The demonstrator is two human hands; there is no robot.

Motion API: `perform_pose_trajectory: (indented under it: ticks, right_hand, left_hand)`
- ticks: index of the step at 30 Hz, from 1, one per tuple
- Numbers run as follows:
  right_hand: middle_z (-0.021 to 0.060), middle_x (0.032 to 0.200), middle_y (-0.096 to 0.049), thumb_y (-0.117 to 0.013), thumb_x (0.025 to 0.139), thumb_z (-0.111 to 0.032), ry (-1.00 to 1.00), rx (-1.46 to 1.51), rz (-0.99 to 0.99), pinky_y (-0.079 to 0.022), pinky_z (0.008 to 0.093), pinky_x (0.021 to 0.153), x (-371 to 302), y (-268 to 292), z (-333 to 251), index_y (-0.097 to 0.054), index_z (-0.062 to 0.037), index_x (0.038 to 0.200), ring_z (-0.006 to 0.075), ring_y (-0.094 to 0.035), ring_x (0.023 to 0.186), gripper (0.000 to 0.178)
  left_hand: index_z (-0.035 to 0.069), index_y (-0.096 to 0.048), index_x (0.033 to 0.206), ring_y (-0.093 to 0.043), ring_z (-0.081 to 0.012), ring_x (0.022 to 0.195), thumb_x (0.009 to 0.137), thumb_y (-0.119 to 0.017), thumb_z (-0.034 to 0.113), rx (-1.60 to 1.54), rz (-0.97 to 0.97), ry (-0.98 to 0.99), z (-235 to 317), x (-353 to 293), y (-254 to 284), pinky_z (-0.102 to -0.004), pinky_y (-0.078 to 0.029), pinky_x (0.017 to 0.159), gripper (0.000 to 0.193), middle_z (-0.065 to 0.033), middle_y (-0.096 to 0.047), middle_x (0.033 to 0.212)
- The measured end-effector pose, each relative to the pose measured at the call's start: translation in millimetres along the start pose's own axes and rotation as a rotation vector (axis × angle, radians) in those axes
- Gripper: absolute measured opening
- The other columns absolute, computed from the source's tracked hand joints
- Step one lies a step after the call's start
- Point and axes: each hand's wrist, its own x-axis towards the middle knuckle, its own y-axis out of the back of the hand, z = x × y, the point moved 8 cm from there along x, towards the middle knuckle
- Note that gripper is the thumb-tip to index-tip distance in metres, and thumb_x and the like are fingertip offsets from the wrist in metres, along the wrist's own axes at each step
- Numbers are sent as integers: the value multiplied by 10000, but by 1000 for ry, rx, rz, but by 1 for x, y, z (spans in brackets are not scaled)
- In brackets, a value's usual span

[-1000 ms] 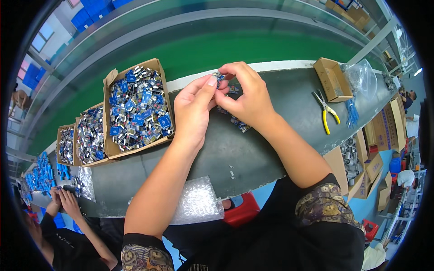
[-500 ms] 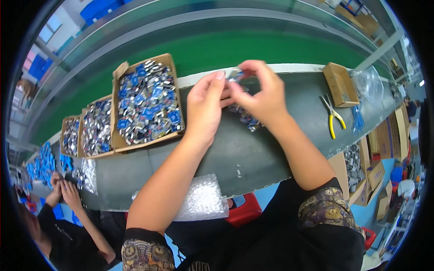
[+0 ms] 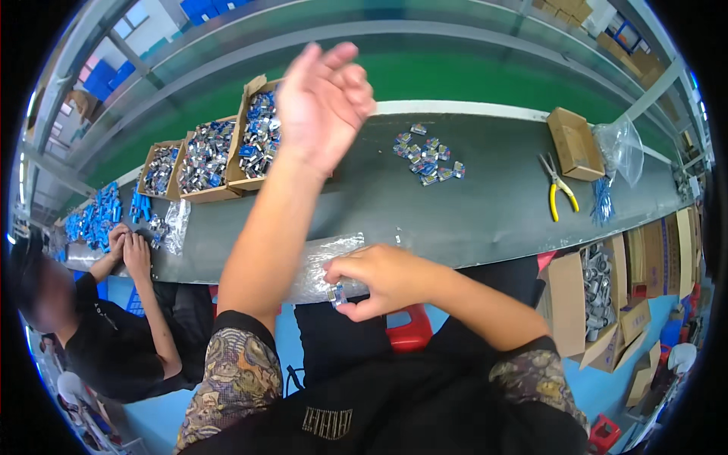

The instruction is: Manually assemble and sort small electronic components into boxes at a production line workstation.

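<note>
My right hand (image 3: pixel 371 279) is low at the bench's near edge, thumb and fingers closed on a small blue-and-silver electronic part (image 3: pixel 337 295). Under that hand lies a clear sheet of bubble wrap (image 3: pixel 315 262). My left hand (image 3: pixel 324 110) is raised in front of the largest cardboard box (image 3: pixel 244 144), partly covering it. Its palm is turned up and its fingers are loosely bent, slightly blurred, with nothing seen in them. The box is full of similar blue and silver parts. A loose cluster of these small parts (image 3: pixel 428 158) lies on the dark bench top.
Two smaller boxes of parts (image 3: pixel 206 161) stand to the left. Yellow-handled pliers (image 3: pixel 560 189), an open cardboard box (image 3: pixel 576 144), blue ties (image 3: pixel 602 201) and a clear bag (image 3: pixel 619 148) are at right. A co-worker (image 3: pixel 121 318) handles parts at far left.
My hands have parted. The right moved down toward me over the bubble wrap with a part; the left rose toward the boxes. The cluster on the bench is now uncovered.
</note>
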Motion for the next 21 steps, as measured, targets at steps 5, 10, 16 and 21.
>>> perform_pose_trajectory:
  ticks: [5, 10, 16, 21]
  right_hand:
    - [125, 928, -702, -772, 723, -243, -61, 15, 211, -545, 365, 769, -14, 2, -2, -641, -63, 1003, 316, -687, 863, 358]
    - [128, 987, -703, -781, 713, -177, 134, 62, 368, -539, 361, 814, -21, 11, -19, -643, -42, 1022, 297, -690, 915, 365]
    - [97, 925, -686, -822, 681, -115, 240, 2, 585, -540, 326, 762, -82, 28, -56, -645, -17, 1058, 236, -680, 841, 429]
    - [80, 873, -675, -807, 668, -67, 136, -12, 563, -532, 322, 678, -122, -15, -31, -644, -25, 1072, 229, -667, 776, 437]
  left_hand:
    - [3, -592, 1068, -418, -163, 730, 991, -475, 320, 132, -517, -178, 101, -66, -148, -302, -357, 669, 346, -55, -485, 836]
    - [46, -579, 856, -509, -178, 582, 1021, -400, 350, 689, -65, -333, 96, -136, -140, -307, -395, 561, 389, -71, -560, 661]
    - [-6, -612, 805, -577, -101, 576, 986, -562, 180, 964, 498, 69, -36, -286, -45, -231, -460, 521, 264, -58, -624, 687]
    - [19, -633, 1006, -594, -72, 639, 993, -585, 233, 791, 459, 398, -125, -310, -20, -215, -493, 580, 220, -31, -646, 773]
